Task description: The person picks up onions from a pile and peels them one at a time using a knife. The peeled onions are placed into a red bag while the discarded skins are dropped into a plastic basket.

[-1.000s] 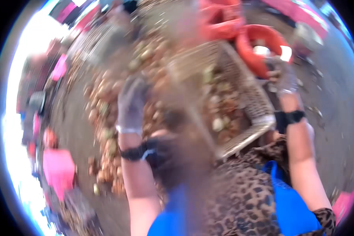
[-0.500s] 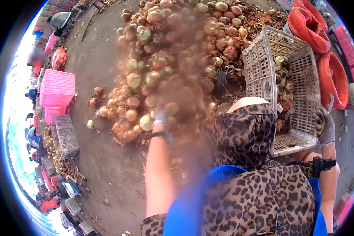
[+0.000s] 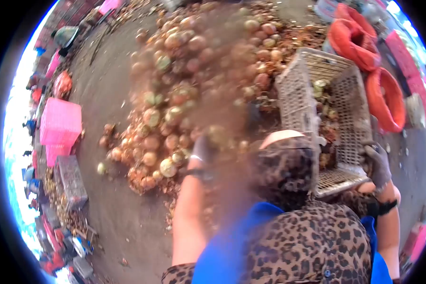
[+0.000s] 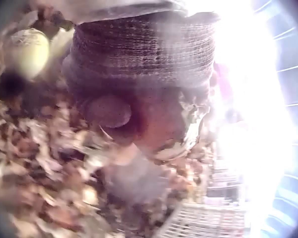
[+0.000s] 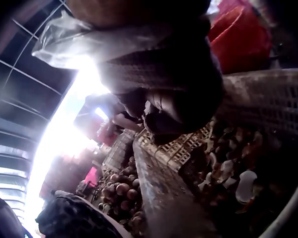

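Note:
The gloved left hand (image 3: 202,147) is over the near edge of an onion pile (image 3: 151,118), partly blurred in the head view. In the left wrist view its fingers and thumb (image 4: 109,111) curl round a reddish-brown onion (image 4: 161,121) with loose pale skin. At the right rim of a plastic crate (image 3: 296,102), the gloved right hand (image 3: 377,165) has its fingers bent towards the crate's inside. Shadow covers those fingers (image 5: 161,111) in the right wrist view, so what they hold cannot be made out. Onion scraps (image 3: 327,128) lie inside the crate.
Red buckets or sacks (image 3: 386,99) stand beyond the crate's right side. Pink crates (image 3: 60,120) and a grey crate (image 3: 71,182) are on the left. Loose skins (image 4: 49,158) cover the ground below the left hand. A single onion (image 3: 102,168) lies apart from the pile.
The head view has steadied and shifted. The left hand has moved rightwards relative to the pile. The right hand, earlier outside the crate with an onion and a curved blade, is now at its rim.

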`<state>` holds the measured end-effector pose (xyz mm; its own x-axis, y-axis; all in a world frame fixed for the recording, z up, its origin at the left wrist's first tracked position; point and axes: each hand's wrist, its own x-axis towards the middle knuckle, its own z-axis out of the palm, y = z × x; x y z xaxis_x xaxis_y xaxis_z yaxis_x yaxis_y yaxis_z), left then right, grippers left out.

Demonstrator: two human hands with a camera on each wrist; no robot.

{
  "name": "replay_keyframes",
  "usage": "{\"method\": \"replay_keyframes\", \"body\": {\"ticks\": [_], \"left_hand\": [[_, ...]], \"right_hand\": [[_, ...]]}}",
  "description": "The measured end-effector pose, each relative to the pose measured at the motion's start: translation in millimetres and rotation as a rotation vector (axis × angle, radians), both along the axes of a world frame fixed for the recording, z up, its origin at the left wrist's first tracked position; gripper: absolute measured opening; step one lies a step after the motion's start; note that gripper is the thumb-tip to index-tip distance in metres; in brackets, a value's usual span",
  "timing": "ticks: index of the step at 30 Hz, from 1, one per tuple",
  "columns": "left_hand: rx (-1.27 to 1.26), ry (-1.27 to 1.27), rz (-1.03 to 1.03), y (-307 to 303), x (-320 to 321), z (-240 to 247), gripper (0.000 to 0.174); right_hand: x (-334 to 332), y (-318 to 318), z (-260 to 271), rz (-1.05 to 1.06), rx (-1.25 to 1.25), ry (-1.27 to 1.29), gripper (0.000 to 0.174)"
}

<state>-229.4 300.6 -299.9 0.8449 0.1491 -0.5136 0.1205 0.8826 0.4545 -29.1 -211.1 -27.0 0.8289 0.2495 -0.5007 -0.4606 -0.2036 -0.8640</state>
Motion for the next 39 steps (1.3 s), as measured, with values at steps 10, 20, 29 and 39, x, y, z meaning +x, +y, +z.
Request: {"method": "replay_keyframes", "body": {"ticks": [10, 20, 29, 39], "left_hand": [[1.497, -0.606, -0.446, -165, 164, 334, 0.035], [0.816, -0.429, -0.400, -332, 190, 333, 0.073], [0.343, -0.514, -0.369, -322, 206, 314, 0.083], [0.438, -0.562, -0.346, -324, 205, 315, 0.086]], "right_hand": [[-9, 82, 72, 0.363, 0.289, -0.174, 0.039], [6, 3, 80, -0.008, 0.442, -0.326, 0.031], [-3, -13, 32, 0.168, -0.156, -0.811, 0.020], [-8, -13, 25, 0.214, -0.259, -0.815, 0.026]]}}
